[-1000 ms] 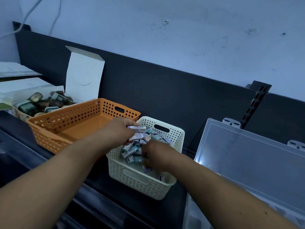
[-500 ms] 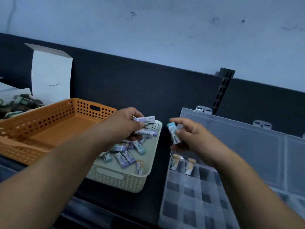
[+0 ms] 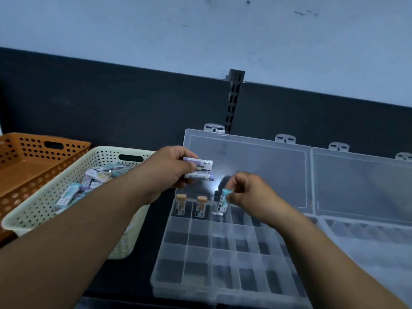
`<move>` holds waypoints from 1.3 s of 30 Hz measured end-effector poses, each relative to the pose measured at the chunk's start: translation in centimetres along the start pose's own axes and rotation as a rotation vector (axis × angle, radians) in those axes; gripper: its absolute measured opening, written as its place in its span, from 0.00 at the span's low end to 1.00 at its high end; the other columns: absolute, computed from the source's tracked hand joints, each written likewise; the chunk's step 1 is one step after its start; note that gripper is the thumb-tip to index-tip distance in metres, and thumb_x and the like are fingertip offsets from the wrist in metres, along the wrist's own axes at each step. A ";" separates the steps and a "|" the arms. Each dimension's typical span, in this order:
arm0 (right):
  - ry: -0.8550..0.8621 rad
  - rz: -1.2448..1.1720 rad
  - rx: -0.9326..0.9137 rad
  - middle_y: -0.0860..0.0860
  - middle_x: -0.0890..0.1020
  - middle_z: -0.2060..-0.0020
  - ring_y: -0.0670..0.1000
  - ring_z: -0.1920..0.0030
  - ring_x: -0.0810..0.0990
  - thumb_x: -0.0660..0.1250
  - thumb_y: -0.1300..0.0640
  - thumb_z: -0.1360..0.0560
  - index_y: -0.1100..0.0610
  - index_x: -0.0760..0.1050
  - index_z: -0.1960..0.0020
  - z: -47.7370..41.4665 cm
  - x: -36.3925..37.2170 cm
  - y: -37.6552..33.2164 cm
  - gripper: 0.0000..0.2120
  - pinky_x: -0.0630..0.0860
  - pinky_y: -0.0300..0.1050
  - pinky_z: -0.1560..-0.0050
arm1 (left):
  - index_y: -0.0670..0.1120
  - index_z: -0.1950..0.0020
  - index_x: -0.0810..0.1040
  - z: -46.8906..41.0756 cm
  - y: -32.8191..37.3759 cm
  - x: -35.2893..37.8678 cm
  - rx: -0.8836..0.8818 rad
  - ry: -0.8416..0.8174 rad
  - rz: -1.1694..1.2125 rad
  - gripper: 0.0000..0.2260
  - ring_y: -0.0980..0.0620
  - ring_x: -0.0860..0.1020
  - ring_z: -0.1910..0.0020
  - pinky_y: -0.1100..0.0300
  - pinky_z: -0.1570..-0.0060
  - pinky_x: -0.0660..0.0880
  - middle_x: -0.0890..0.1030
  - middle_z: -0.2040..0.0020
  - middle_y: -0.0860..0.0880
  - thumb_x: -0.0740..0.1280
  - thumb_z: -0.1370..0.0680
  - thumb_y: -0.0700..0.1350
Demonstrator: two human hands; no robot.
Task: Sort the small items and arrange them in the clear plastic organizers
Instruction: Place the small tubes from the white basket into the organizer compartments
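Hanging below right hand's pinch is teal item; left hand grips purple items.

We seem to be at a shop or stockroom shelf. A dark back panel runs below a pale blue wall, with a slotted metal upright of the kind that carries shelf brackets. On the dark shelf sit a cream basket heaped with small packaged items, an orange basket and clear compartment organizers.
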State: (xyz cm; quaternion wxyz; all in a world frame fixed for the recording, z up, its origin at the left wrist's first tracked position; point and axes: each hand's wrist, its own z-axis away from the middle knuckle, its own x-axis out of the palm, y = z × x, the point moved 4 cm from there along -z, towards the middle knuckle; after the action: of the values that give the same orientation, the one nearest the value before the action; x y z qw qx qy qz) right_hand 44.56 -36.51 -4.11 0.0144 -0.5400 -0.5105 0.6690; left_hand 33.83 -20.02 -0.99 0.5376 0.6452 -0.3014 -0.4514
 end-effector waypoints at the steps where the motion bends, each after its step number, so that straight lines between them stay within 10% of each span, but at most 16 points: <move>1: -0.003 0.035 0.000 0.50 0.78 0.66 0.48 0.66 0.74 0.70 0.66 0.28 0.53 0.75 0.62 -0.2 0.4 0.4 0.10 0.75 0.46 0.60 | 0.44 0.50 0.79 0.0 -0.1 0.1 -0.003 0.004 0.002 0.05 0.56 0.78 0.67 0.65 0.69 0.73 0.82 0.57 0.45 0.63 0.21 0.38; 16: -0.020 0.122 0.026 0.50 0.80 0.65 0.50 0.64 0.78 0.71 0.62 0.29 0.51 0.73 0.63 -0.7 2.0 2.1 0.10 0.78 0.48 0.61 | 0.44 0.50 0.79 -0.2 -1.1 0.4 -0.042 -0.032 -0.011 0.05 0.50 0.80 0.60 0.53 0.53 0.78 0.83 0.52 0.42 0.64 0.21 0.38; 24: 0.000 -0.084 0.000 0.54 0.80 0.57 0.53 0.56 0.79 0.74 0.66 0.31 0.50 0.74 0.59 -0.4 1.1 1.8 0.13 0.78 0.50 0.49 | 0.46 0.51 0.80 -0.2 -0.9 1.3 -0.045 -0.068 -0.020 0.05 0.53 0.80 0.65 0.56 0.62 0.74 0.83 0.58 0.46 0.65 0.22 0.38; 29: 0.077 -0.448 -0.008 0.50 0.81 0.61 0.43 0.61 0.78 0.65 0.63 0.22 0.55 0.79 0.52 0.4 -0.9 0.0 0.05 0.76 0.35 0.56 | 0.45 0.52 0.80 0.0 -0.3 2.1 -0.032 -0.080 0.014 0.04 0.53 0.80 0.67 0.64 0.72 0.71 0.83 0.61 0.46 0.67 0.23 0.38; 39: 0.028 -0.455 -0.078 0.59 0.79 0.63 0.55 0.61 0.75 0.69 0.64 0.25 0.61 0.77 0.55 1.6 -1.7 -1.2 0.01 0.72 0.51 0.54 | 0.42 0.51 0.75 0.2 1.5 4.5 0.096 -0.069 -0.023 0.06 0.54 0.81 0.70 0.62 0.70 0.75 0.83 0.59 0.44 0.71 0.25 0.38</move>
State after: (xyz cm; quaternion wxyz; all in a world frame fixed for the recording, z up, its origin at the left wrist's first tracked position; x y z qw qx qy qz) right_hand 43.44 -37.91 -2.24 0.1513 -0.4204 -0.6443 0.6207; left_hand 35.65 -24.37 -0.66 0.4901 0.6579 -0.3336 -0.4644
